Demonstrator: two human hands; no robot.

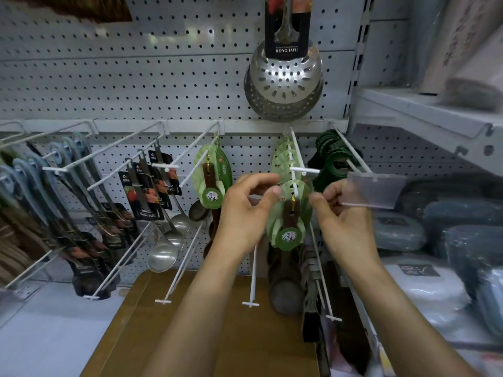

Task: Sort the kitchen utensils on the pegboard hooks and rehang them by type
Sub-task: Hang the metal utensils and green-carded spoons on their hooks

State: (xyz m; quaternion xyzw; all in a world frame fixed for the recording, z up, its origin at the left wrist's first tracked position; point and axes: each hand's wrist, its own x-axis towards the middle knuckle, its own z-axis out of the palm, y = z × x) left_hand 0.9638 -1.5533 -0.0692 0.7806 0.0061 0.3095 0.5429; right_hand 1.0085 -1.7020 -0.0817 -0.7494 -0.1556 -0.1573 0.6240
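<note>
Utensils hang sorted along the pegboard hooks: steel ladles (163, 227) at centre left. Left hand (245, 213) pinches the leaf-carded wooden spoon (290, 216) at frame centre, steadying it on its hook (295, 170). Right hand (343, 216), fingers curled, pinches the card's other edge.

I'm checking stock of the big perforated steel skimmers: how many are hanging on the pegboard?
2 that I can tell. Both hang on one upper hook, top centre: the front perforated skimmer, under its black label card, and a second skimmer nested behind it, only its rim showing. More may be hidden behind.
</note>
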